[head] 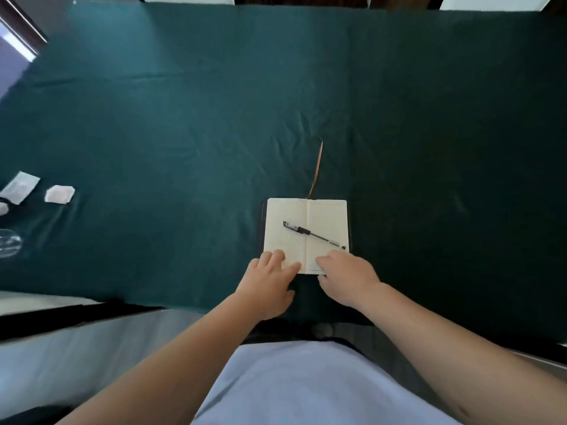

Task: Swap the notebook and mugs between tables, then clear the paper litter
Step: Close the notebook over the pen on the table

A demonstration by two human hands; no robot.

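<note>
A person leans over a green-draped tabletop [184,118] with both hands on the near edge of an open notebook [306,234], which lies at about 6 o'clock on the cloth, just in from the near side. The left hand [270,283] rests its spread fingers flat on the lower left page; the right hand [349,277] covers the lower right corner, its grip not closed on anything that can be seen, though whether the fingertips hook under the cover cannot be told. A pen [313,234] lies loose across the pages, slanting from 10 to 4 o'clock, and a ribbon [317,167] trails away toward 12. Paper scraps [59,194] sit well apart at 9 o'clock, near a glass object [9,242] cut off by the left margin. No mugs are in view. The likely hazard: lifting the notebook open would tip the unsecured pen, letting it roll off onto the cloth or the floor; the pages could also flop shut, and the ribbon may snag in the wrinkled fabric.
</note>
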